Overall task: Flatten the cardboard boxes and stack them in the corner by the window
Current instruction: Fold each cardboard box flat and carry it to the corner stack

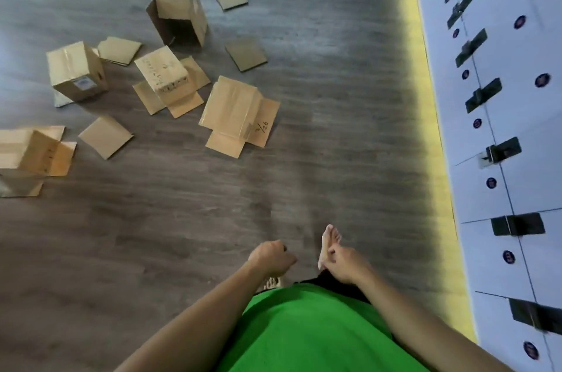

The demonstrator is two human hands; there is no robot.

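Green shirt (307, 332) fills the bottom of the view, and two bare arms reach out from it. Both hands are free. The left hand (272, 257) is loosely curled with nothing in it. The right hand (342, 262) hangs relaxed and also holds nothing. A bare foot (328, 242) shows just past the right hand on the wood floor (334, 98).

The boxes lie on the floor ahead and to the left, well apart from the hands. The nearest one is the flat box (238, 115), already pressed down, with its flaps spread out. Its long side runs from near-left up to far-right, and the flap with writing points toward the wall of white lockers (501, 128).

Behind it stand boxes not yet flat: a tall open box (179, 13) lying on its side with its mouth facing near-left, a small box with writing (162, 73), and a taped box (76, 70). One more box (27, 153) sits at the left edge. Loose card pieces (105, 136) lie around.

I think the best move is to walk closer, bend down, open the flaps at both ends, then push the sides flat. No window shows.
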